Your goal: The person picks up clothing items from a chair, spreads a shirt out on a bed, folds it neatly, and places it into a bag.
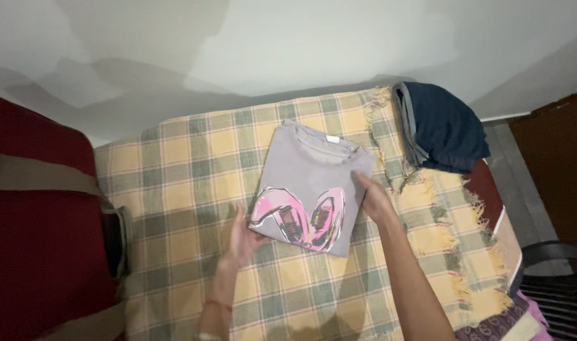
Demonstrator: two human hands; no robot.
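A folded grey T-shirt (313,183) with a pink printed design lies flat on a yellow and green checked cloth (187,177). My left hand (243,237) rests at the shirt's lower left edge, fingers spread and tucked against the fold. Along the shirt's right edge lies my right hand (373,199), fingers extended and pressing on the fabric. Neither hand has lifted the shirt.
A folded dark blue garment (443,126) sits at the cloth's far right corner. A dark red bag with a tan strap (36,221) stands at the left. A white wall runs behind. A dark chair (553,278) is at the lower right.
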